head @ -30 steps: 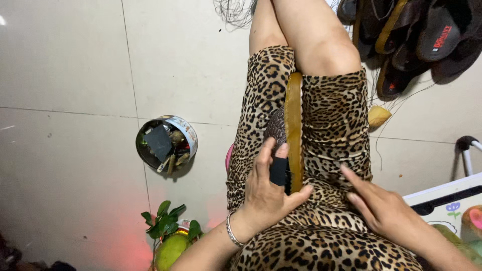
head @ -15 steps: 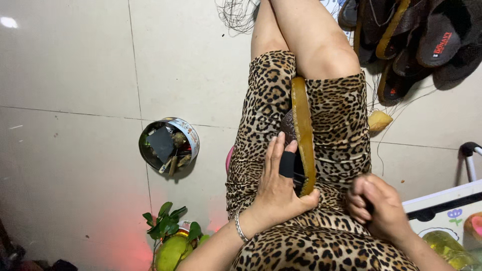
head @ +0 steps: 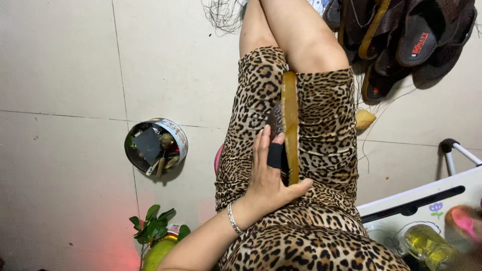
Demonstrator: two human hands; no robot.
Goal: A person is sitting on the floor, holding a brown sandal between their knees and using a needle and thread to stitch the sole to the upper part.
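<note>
Left hand (head: 271, 175) grips sandal (head: 288, 125) edge-up on lap, fingers (head: 260, 150) wrapped around black strap. Right hand out of view. Tin (head: 155, 147) on floor left of sandal. Step: steadying sandal; next needs firm hold.

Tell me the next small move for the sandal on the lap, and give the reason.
Probably bring the right hand back to the sandal. It stands on edge along the lap, sole side facing right, and only the left hand steadies it near the black strap. The right hand is out of view, so nothing can work on the sole yet.
</note>
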